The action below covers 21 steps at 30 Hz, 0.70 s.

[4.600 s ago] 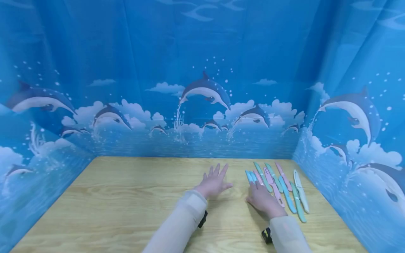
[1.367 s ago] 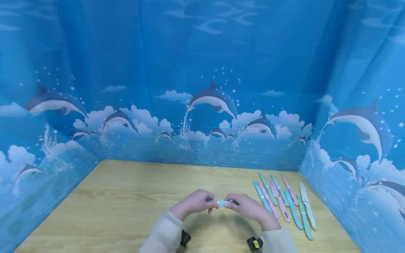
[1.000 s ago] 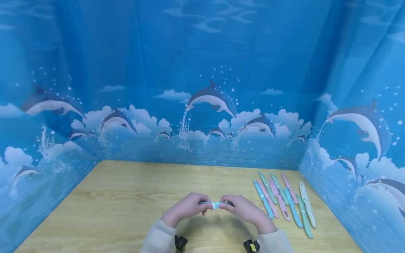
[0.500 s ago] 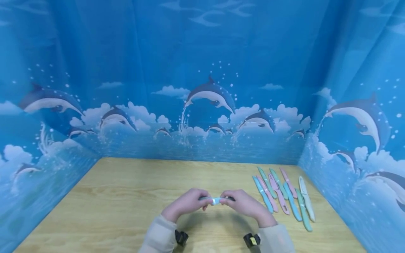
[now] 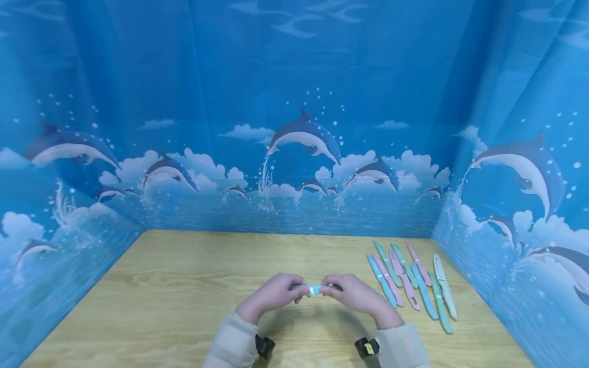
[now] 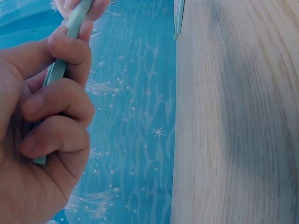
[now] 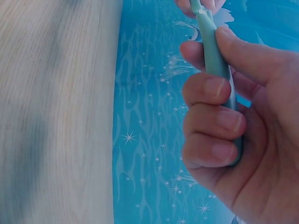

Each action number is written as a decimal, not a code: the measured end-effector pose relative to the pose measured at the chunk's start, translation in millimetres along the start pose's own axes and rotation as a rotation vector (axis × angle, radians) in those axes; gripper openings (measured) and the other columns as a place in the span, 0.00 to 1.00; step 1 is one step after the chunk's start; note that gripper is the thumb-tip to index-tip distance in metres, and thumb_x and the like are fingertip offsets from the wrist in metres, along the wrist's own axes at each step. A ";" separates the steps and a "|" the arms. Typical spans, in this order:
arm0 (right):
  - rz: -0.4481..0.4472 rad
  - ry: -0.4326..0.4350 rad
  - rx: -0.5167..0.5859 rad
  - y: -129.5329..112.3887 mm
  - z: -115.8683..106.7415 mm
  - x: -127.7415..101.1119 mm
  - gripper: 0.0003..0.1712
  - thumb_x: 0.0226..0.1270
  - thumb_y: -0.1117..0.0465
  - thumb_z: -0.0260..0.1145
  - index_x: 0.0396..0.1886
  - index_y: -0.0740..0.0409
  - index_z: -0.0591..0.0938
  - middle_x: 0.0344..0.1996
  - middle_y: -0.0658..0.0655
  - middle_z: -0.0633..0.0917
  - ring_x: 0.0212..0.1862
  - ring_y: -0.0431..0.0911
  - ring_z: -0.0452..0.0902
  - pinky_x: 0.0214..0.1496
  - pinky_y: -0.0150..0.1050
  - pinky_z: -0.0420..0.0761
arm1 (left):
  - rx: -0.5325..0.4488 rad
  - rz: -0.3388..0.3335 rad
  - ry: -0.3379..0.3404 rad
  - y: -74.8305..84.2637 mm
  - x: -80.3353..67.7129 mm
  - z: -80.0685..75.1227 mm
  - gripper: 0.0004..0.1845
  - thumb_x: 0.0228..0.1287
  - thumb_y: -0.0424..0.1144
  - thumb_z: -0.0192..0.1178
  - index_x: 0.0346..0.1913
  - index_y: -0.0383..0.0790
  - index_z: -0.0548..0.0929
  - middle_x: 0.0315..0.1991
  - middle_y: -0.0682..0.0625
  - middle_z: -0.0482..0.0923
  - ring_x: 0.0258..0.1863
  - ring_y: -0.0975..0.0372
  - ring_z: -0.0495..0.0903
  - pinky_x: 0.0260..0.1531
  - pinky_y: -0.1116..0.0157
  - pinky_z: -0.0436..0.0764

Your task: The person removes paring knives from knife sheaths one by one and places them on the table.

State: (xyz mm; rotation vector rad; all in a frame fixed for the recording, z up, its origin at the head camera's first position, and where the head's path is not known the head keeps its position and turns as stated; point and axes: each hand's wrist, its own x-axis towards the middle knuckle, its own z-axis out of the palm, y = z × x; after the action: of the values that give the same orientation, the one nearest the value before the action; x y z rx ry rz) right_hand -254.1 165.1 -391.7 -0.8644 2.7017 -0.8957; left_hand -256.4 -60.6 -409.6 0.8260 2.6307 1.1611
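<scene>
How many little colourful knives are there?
10. The left hand and right hand grip one knife; nine knives lie together on the table, at its right. They overlap, so more may hide.

Light wood-grain desk (image 5: pixel 184 286). Blue dolphin-and-cloud printed curtain (image 5: pixel 294 102) encloses it on left, back and right sides. Lighting even, soft shadows.
</scene>
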 end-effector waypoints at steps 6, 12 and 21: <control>0.003 -0.003 0.009 -1.8 -0.9 -1.5 0.14 0.73 0.48 0.56 0.40 0.50 0.83 0.31 0.52 0.83 0.29 0.38 0.70 0.35 0.37 0.72 | 0.016 -0.016 -0.013 0.2 0.5 -0.6 0.17 0.71 0.48 0.55 0.32 0.37 0.82 0.19 0.55 0.73 0.15 0.68 0.61 0.19 0.71 0.64; 0.003 -0.005 0.008 -1.9 -1.0 -1.4 0.13 0.74 0.48 0.56 0.40 0.49 0.83 0.30 0.52 0.82 0.28 0.37 0.69 0.34 0.36 0.71 | 0.012 -0.012 -0.013 0.4 -0.2 -0.1 0.17 0.70 0.49 0.55 0.33 0.37 0.82 0.19 0.56 0.72 0.15 0.68 0.61 0.19 0.71 0.64; 0.000 -0.013 0.011 -2.4 -1.2 -1.4 0.17 0.74 0.47 0.54 0.41 0.52 0.83 0.33 0.52 0.83 0.31 0.38 0.71 0.35 0.37 0.72 | -0.011 -0.030 -0.010 -1.1 -0.3 -1.4 0.17 0.70 0.49 0.55 0.33 0.38 0.82 0.19 0.56 0.72 0.15 0.67 0.60 0.19 0.70 0.64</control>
State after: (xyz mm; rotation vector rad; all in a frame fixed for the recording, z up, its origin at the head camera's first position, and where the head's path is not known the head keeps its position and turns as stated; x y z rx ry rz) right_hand -252.1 164.9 -389.3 -0.8650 2.6835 -0.9006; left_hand -257.1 -62.2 -409.4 0.7860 2.6169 1.1598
